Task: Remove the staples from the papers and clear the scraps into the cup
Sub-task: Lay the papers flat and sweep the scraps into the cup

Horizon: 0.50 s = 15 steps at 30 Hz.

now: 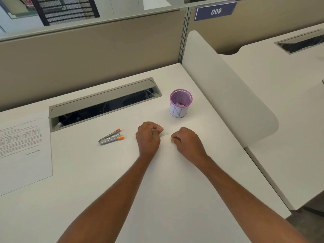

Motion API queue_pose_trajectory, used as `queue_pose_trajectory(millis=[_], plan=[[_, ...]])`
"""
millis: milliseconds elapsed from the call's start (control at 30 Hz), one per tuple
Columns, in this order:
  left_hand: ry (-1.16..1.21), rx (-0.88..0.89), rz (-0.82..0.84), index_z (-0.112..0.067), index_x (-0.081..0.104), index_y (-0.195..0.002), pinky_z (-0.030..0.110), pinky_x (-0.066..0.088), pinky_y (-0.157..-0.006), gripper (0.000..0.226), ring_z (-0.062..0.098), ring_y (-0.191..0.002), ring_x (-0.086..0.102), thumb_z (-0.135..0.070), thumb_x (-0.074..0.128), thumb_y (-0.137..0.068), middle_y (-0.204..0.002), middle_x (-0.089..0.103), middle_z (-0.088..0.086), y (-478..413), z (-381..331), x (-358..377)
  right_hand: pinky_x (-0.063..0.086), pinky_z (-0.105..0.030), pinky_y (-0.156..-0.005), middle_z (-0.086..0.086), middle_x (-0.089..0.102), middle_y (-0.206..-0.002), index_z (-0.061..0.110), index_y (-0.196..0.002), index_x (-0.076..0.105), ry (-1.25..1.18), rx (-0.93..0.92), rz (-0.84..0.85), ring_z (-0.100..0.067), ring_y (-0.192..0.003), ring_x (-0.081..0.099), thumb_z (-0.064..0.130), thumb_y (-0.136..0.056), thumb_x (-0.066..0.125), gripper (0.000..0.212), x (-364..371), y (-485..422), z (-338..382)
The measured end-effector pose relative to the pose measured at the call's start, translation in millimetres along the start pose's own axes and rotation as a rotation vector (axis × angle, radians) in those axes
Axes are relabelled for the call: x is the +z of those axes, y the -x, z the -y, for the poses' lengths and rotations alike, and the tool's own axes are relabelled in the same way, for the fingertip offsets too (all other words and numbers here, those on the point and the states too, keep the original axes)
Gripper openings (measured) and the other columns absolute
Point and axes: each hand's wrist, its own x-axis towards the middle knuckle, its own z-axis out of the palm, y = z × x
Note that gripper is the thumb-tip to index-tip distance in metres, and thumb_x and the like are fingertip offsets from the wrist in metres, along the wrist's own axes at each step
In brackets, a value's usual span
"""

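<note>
Both hands rest on the white desk (157,181) with fingers curled. My left hand (149,135) pinches its fingertips together; what it holds is too small to tell. My right hand (185,139) is curled a short way to the right. Between them lies a tiny bent staple (168,133) on the desk. The purple mesh cup (180,103), wrapped in white paper with a blue "N", stands just behind the hands with scraps inside. A metal staple remover with orange tips (111,136) lies to the left. The printed papers (22,151) lie at the far left edge.
An open grey cable tray (105,104) runs along the back of the desk. A beige partition (87,55) stands behind it, and a white rounded side divider (228,95) bounds the right. Another desk lies beyond the divider.
</note>
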Motion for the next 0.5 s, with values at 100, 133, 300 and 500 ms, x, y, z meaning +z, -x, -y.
queue_pose_trajectory(millis=[100,133,300,500], plan=[[0.177,-0.155,0.015,-0.02,0.079,-0.094,0.041,0.054,-0.101,0.011,0.019,-0.106,0.068,-0.012,0.073,-0.099,-0.102,0.071,-0.011,-7,-12,-5,0.055,-0.045,-0.073,-0.007,0.065,-0.094,0.011,-0.098,0.076,0.16,-0.049,0.052,-0.031,-0.094,0.063,0.023,-0.102,0.066,0.017,-2,-2,7],[0.228,-0.2,0.014,-0.02,0.078,-0.097,0.037,0.053,-0.1,0.007,0.016,-0.106,0.067,-0.015,0.074,-0.1,-0.104,0.071,-0.01,-9,-18,-7,0.055,-0.043,-0.072,-0.008,0.065,-0.096,0.011,-0.098,0.076,0.194,-0.056,0.057,-0.031,-0.095,0.063,0.024,-0.103,0.065,0.018,-2,-3,8],[0.327,-0.157,0.022,-0.029,0.079,-0.096,0.027,0.052,-0.091,0.005,0.003,-0.101,0.067,-0.026,0.079,-0.099,-0.111,0.075,-0.007,-26,-58,-12,0.046,-0.036,-0.068,-0.006,0.068,-0.096,0.013,-0.094,0.074,0.231,0.013,0.05,-0.03,-0.09,0.066,0.025,-0.103,0.06,0.02,-5,-7,19],[0.343,-0.055,0.112,-0.018,0.087,-0.097,0.029,0.055,-0.081,0.016,0.011,-0.085,0.07,-0.033,0.084,-0.095,-0.09,0.082,-0.001,-60,-104,9,0.042,-0.032,-0.064,-0.005,0.068,-0.088,0.012,-0.09,0.073,0.149,0.103,-0.022,-0.028,-0.078,0.064,0.024,-0.099,0.061,0.02,2,-1,24]])
